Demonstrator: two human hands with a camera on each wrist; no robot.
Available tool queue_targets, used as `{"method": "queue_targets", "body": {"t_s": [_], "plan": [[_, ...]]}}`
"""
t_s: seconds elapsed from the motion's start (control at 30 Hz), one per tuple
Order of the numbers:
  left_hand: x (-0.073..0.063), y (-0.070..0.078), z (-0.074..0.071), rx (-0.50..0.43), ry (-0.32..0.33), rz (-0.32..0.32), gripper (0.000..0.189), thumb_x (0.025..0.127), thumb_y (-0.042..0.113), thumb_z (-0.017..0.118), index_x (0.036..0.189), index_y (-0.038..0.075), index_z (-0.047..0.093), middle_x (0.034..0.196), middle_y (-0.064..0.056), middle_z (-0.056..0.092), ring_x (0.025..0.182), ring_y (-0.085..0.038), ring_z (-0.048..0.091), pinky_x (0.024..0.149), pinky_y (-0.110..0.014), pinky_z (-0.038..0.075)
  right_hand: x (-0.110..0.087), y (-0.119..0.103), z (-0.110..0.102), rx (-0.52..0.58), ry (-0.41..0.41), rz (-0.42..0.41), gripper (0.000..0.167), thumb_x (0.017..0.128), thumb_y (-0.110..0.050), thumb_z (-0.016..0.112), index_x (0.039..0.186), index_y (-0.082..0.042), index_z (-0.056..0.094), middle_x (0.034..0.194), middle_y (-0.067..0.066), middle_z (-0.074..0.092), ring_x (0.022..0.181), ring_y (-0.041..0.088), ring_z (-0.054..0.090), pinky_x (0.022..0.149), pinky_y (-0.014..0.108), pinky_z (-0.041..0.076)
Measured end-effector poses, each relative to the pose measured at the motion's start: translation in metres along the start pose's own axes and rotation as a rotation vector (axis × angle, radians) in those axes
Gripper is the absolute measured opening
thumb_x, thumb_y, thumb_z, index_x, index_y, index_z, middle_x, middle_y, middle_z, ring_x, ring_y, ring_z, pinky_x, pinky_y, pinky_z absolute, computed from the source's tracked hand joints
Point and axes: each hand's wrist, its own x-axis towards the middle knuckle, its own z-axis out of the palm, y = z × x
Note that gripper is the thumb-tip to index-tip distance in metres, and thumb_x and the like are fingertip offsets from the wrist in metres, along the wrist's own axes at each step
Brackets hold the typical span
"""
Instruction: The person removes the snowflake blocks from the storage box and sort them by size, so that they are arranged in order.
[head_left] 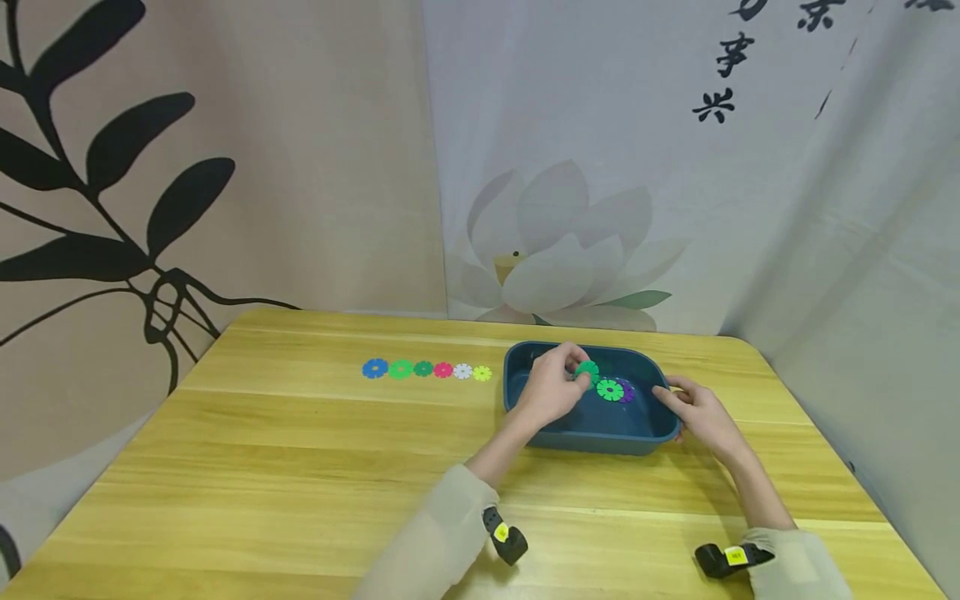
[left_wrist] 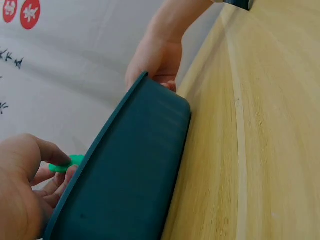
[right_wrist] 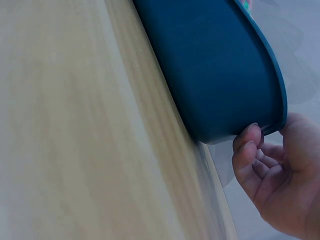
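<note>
Green piece (left_wrist: 76, 160) between left fingers (left_wrist: 53, 152), near teal bin (left_wrist: 127, 165).

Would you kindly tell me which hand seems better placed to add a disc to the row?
Probably the left hand: it pinches a green disc and is nearer the row, while the right hand holds the bin at its right end.

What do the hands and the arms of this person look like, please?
The left hand and right hand are bare, without gloves. The left sleeve and right sleeve are pale cream. Each sleeve carries a small black device with a yellow label, its print too small to read.
</note>
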Motion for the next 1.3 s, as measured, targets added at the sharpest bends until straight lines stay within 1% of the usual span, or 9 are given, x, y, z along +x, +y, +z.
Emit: {"method": "queue_targets", "body": {"t_s": [0.13, 0.3, 0.43, 0.53, 0.73, 0.9, 1.07, 1.3], "plan": [[-0.003, -0.003, -0.010, -0.022, 0.017, 0.032, 0.012, 0.096, 0.006, 0.063, 0.108, 0.007, 0.064, 0.087, 0.002, 0.060, 0.066, -0.009, 0.058, 0.060, -0.024, 0.048, 0.000, 0.000, 0.000, 0.007, -0.002, 0.000, 0.055, 0.105, -0.033, 0.056, 0.141, 0.008, 0.046, 0.087, 0.018, 0.066, 0.052, 0.023, 0.058, 0.052, 0.035, 0.053], [-0.006, -0.006, -0.023, -0.023, 0.047, 0.060, 0.013, 0.095, 0.005, 0.064, 0.109, 0.005, 0.064, 0.088, -0.001, 0.061, 0.069, -0.010, 0.056, 0.064, -0.024, 0.049, 0.000, -0.001, 0.000, 0.008, -0.003, 0.002, 0.055, 0.105, -0.032, 0.056, 0.141, 0.008, 0.046, 0.087, 0.019, 0.066, 0.052, 0.024, 0.058, 0.052, 0.035, 0.053], [-0.008, -0.007, -0.036, -0.039, 0.065, 0.070, 0.014, 0.095, 0.004, 0.064, 0.109, 0.003, 0.064, 0.088, -0.004, 0.061, 0.071, -0.013, 0.056, 0.065, -0.024, 0.049, 0.000, -0.001, 0.000, 0.003, -0.005, -0.001, 0.055, 0.106, -0.033, 0.055, 0.142, 0.008, 0.045, 0.089, 0.019, 0.067, 0.053, 0.024, 0.058, 0.052, 0.036, 0.053], [-0.008, -0.008, -0.044, -0.064, 0.069, 0.057, 0.014, 0.096, 0.003, 0.064, 0.110, 0.001, 0.063, 0.089, -0.005, 0.060, 0.073, -0.014, 0.055, 0.065, -0.024, 0.049, -0.001, -0.002, 0.000, 0.002, -0.005, -0.005, 0.056, 0.106, -0.032, 0.055, 0.143, 0.008, 0.045, 0.090, 0.020, 0.067, 0.052, 0.024, 0.058, 0.052, 0.036, 0.053], [-0.010, -0.015, -0.061, -0.076, 0.089, 0.033, 0.016, 0.097, 0.004, 0.064, 0.113, 0.001, 0.062, 0.092, -0.008, 0.060, 0.075, -0.016, 0.056, 0.065, -0.025, 0.049, -0.001, -0.002, 0.000, 0.001, -0.007, -0.003, 0.055, 0.105, -0.032, 0.055, 0.142, 0.007, 0.046, 0.088, 0.019, 0.066, 0.052, 0.026, 0.058, 0.053, 0.036, 0.053], [-0.014, -0.020, -0.076, -0.085, 0.106, 0.006, 0.018, 0.098, 0.006, 0.063, 0.115, 0.002, 0.061, 0.099, -0.012, 0.062, 0.080, -0.020, 0.061, 0.067, -0.028, 0.054, -0.001, -0.002, 0.000, -0.004, -0.008, 0.002, 0.055, 0.105, -0.033, 0.055, 0.143, 0.006, 0.046, 0.088, 0.018, 0.066, 0.053, 0.027, 0.058, 0.053, 0.036, 0.053], [-0.017, -0.025, -0.090, -0.109, 0.130, -0.013, 0.018, 0.097, 0.003, 0.063, 0.114, 0.000, 0.061, 0.103, -0.016, 0.062, 0.081, -0.023, 0.063, 0.067, -0.030, 0.056, 0.000, -0.002, 0.000, -0.003, -0.005, 0.004, 0.055, 0.105, -0.033, 0.056, 0.142, 0.006, 0.046, 0.088, 0.019, 0.066, 0.054, 0.027, 0.058, 0.053, 0.036, 0.054], [-0.020, -0.038, -0.110, -0.070, 0.167, -0.010, 0.019, 0.096, 0.002, 0.062, 0.115, 0.000, 0.062, 0.102, -0.014, 0.063, 0.079, -0.022, 0.062, 0.060, -0.026, 0.052, 0.000, -0.002, 0.000, -0.011, 0.000, 0.009, 0.055, 0.105, -0.034, 0.056, 0.141, 0.007, 0.046, 0.088, 0.018, 0.066, 0.053, 0.025, 0.058, 0.054, 0.035, 0.054]]}}
